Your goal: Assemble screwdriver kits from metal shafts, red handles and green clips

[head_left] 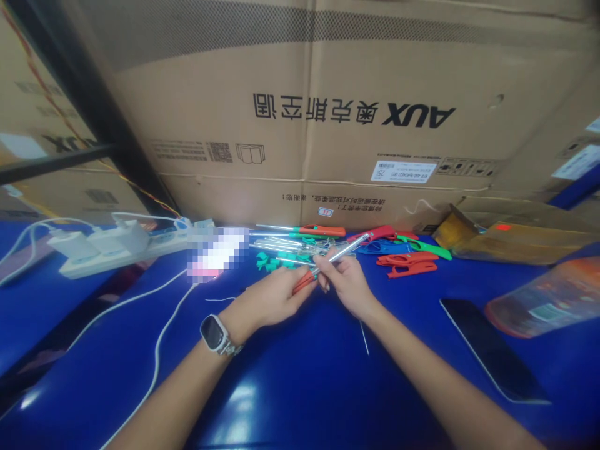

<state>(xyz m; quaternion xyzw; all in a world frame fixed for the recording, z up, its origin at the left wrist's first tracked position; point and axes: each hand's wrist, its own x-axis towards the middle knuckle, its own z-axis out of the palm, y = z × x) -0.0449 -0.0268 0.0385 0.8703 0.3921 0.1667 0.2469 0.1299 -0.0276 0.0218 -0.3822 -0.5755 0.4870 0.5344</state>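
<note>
My left hand is closed on the red handle of a small tool over the blue table. My right hand pinches the tool's metal rod, which points up and to the right. Just beyond my hands lies a pile of metal rods with green parts. Several loose red, green and blue handles lie to the right of it. A watch is on my left wrist.
A large AUX cardboard box stands behind the table. A white power strip with chargers and white cables is at the left. A dark phone lies at the right, next to a clear plastic bag.
</note>
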